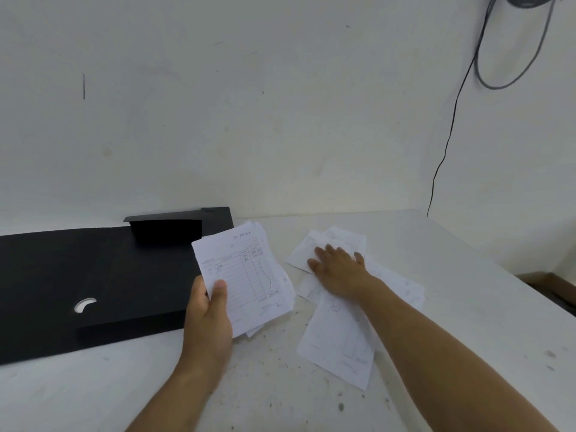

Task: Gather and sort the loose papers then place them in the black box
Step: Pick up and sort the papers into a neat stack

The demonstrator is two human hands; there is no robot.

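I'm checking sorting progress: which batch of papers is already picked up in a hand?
The stack of papers beside the black box, gripped by the left hand. The loose papers lie on the table under the flat right hand.

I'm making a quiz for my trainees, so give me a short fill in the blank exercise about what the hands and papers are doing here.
1. The left hand holds a stack of papers with its ____ pressed on top.
2. The right hand lies ____ on the loose papers.
3. The black box lies to the ____ of the loose papers.

Missing words: thumb; flat; left
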